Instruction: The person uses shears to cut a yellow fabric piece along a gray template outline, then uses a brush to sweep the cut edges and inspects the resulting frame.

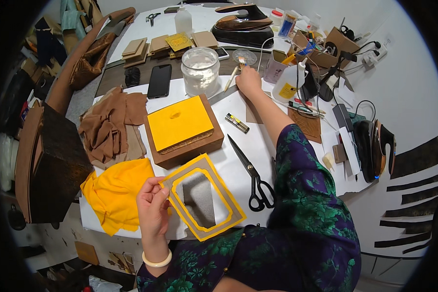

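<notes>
My left hand (153, 207) pinches the left edge of a rectangular grey board frame (184, 210) with yellow fabric edging and a cut-out middle, tilted over the near edge of the table. My right hand (249, 82) reaches to the far side, fingers drawn together beside a round clear dish (248, 57); what they grip is hidden. Just left of it lies a pale stick (231, 79). A brown box (185, 154) carries a yellow fabric-covered panel (180, 121). Black-handled scissors (250, 170) lie right of the frame, below a small lighter-like tube (237, 123).
Yellow cloth (119, 194) and brown cloth (109, 124) lie at left. Behind the box stand a jar of clear liquid (200, 73) and a black phone (159, 81). A white bottle (289, 82) and an iron (379, 146) with cords crowd the right; another iron (243, 27) stands far back.
</notes>
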{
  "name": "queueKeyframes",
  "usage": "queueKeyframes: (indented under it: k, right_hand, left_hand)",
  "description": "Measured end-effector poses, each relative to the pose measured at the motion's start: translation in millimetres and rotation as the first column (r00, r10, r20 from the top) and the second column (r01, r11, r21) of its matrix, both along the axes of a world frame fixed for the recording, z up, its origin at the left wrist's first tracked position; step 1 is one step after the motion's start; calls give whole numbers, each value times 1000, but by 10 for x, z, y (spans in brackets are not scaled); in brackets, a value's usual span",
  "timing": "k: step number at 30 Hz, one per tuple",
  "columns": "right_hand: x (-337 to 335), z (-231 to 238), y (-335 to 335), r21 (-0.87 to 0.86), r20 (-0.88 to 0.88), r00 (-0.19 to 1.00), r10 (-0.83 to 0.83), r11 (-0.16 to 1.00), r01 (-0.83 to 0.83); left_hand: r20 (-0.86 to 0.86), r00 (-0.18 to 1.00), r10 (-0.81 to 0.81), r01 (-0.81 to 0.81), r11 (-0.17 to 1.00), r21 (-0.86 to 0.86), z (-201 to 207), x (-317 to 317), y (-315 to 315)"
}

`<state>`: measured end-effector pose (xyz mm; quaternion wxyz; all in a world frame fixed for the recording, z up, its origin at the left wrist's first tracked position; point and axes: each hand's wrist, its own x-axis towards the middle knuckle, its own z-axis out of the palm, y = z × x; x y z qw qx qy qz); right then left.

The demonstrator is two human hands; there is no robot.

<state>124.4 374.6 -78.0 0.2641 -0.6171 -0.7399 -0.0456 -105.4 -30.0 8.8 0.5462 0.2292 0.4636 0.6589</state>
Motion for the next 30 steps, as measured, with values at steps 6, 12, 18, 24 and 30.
queueKeyframes:
  k: [6, 12, 18, 24, 30]
  right_hand:
    - [175, 125, 115, 132, -98, 980, -173, 974, 185]
    - [242, 820, 112, 278, -568, 823, 25, 947, 163]
    - [-222, 1888, -387, 447, -602, 596, 532, 842, -301]
    - [-649, 1945, -553, 303, -341, 773, 535, 841, -449]
    - [-781, 1912, -669, 181, -165, 855, 492, 867, -464]
  left_hand:
    - [15, 1000, 11, -12, 1000, 6, 2, -45, 61]
    - [121, 991, 59, -63, 997, 34, -44, -66, 42]
    - [76, 997, 4, -8, 999, 51, -95, -92, -36]
    - [103, 995, -3, -3, 999, 53, -88, -52, -81]
    - [33, 998, 54, -54, 999, 0, -68, -79, -115]
